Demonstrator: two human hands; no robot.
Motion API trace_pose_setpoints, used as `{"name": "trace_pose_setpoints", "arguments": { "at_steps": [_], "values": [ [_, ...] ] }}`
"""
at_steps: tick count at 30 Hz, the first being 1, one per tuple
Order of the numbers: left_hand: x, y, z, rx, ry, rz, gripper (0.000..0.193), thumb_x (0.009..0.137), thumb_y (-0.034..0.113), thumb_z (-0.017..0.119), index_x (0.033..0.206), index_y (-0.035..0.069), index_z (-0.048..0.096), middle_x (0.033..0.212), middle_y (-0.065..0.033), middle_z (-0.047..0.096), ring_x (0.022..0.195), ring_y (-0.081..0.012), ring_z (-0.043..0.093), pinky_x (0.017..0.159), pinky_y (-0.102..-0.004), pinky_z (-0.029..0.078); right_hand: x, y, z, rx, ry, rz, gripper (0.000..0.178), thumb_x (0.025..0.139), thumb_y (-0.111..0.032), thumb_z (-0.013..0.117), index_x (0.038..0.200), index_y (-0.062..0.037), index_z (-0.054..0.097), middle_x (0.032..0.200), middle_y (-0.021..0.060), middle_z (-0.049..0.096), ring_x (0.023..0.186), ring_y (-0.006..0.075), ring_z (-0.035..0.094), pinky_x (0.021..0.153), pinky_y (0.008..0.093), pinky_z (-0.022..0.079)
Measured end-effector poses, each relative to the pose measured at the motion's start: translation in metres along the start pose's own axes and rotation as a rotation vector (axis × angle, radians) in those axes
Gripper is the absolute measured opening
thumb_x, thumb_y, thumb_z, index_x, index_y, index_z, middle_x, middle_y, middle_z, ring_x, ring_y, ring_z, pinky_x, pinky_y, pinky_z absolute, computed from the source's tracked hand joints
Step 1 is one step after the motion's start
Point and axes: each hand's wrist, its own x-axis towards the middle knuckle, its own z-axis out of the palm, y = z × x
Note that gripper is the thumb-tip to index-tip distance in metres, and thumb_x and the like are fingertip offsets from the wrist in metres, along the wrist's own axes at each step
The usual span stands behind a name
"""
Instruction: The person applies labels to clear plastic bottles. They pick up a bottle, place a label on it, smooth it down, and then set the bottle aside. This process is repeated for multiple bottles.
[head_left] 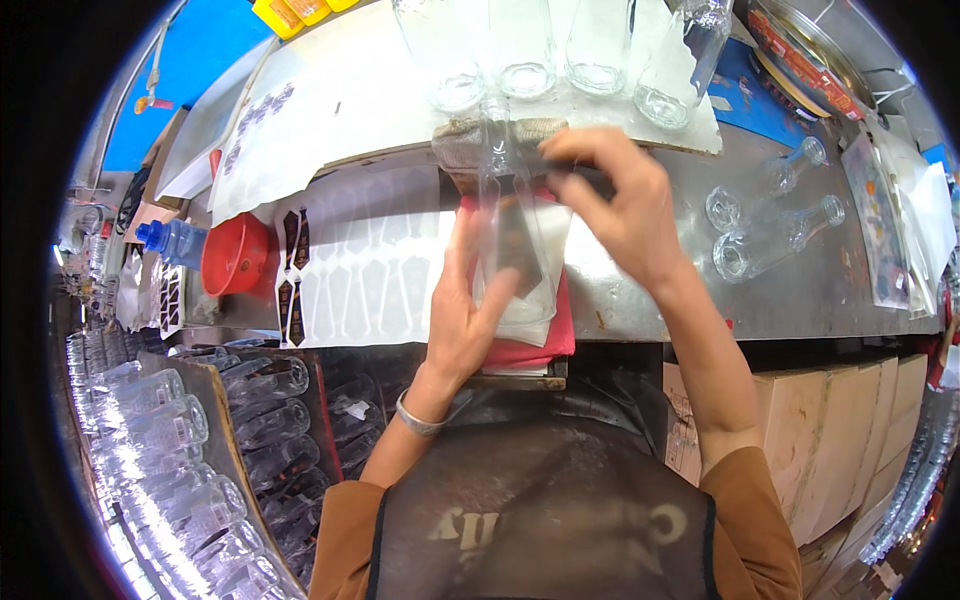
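I have the left hand (460,322) clasping the clear bottle (528,245) over the pink cloth (550,346); the right hand (628,195) blurs beside it, its hold unclear to me. Smooth glass could twist if that single grip loosens.

Held btl. (520,240) clear, colourless. Cloth (562,318) pinkish-red. Sheet (375,270) white w/ dk. tie-shaped labels (290,238). Bowl (235,257) solid red. Plastic btl. (180,244) blue. Surface (640,312) metallic grey. Sleeves (750,510) brown. Apron (590,470) dk. brown w/ pale lettering. Cartons (800,430) tan. Bracelet (418,418) silver.

Clear glass bottle (522,240), neck pointing away
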Motion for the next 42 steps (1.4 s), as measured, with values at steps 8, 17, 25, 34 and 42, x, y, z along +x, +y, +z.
{"name": "trace_pose_setpoints", "arguments": {
  "at_steps": [8,17,25,34,42],
  "values": [
    [-0.033,-0.002,-0.009,0.120,-0.092,0.083,0.099,0.079,0.012,0.081,0.154,-0.007,0.018,0.155,-0.0239,0.035,0.144,-0.0331,0.036,0.118,-0.0414,0.031,-0.017,-0.027,0.002,-0.009,-0.242,-0.037,0.024,0.082,-0.006,0.067,0.106,-0.0007,0.069,0.094,0.0162,0.069,0.084,0.0309,0.068,0.078,0.0391,0.054],
    [-0.030,-0.004,-0.010,0.356,0.046,0.255,0.110,0.069,0.015,0.087,0.154,-0.005,0.020,0.155,-0.0268,0.033,0.138,-0.0406,0.041,0.112,-0.0454,0.036,-0.036,-0.050,0.011,-0.170,-0.265,-0.268,0.027,0.067,-0.002,0.073,0.093,-0.0088,0.068,0.094,0.0070,0.065,0.089,0.0270,0.062,0.079,0.0390,0.054],
    [-0.018,0.006,0.005,0.560,0.036,0.313,0.117,0.066,0.011,0.089,0.155,-0.003,0.014,0.153,-0.0263,0.036,0.131,-0.0391,0.049,0.106,-0.0444,0.045,-0.041,-0.017,-0.002,-0.010,-0.163,-0.075,0.034,0.072,0.004,0.072,0.104,-0.0059,0.069,0.110,0.0112,0.068,0.102,0.0300,0.065,0.081,0.0363,0.055],
    [-0.017,0.013,-0.001,-0.281,-0.016,0.138,0.107,0.075,0.003,0.083,0.157,-0.003,0.014,0.153,-0.0205,0.039,0.140,-0.0282,0.041,0.113,-0.0402,0.037,-0.085,-0.040,-0.027,0.553,-0.271,0.789,0.033,0.101,-0.023,0.054,0.116,0.0030,0.068,0.100,0.0081,0.071,0.090,0.0148,0.064,0.081,0.0311,0.052],
    [-0.023,-0.009,-0.011,0.357,-0.003,0.286,0.093,0.082,0.026,0.079,0.154,-0.002,0.027,0.157,-0.0288,0.028,0.143,-0.0443,0.033,0.115,-0.0463,0.030,-0.078,-0.045,0.002,0.109,-0.382,0.657,0.030,0.099,-0.016,0.056,0.117,0.0050,0.068,0.089,0.0111,0.073,0.078,0.0141,0.063,0.072,0.0297,0.050]
  ]
}}
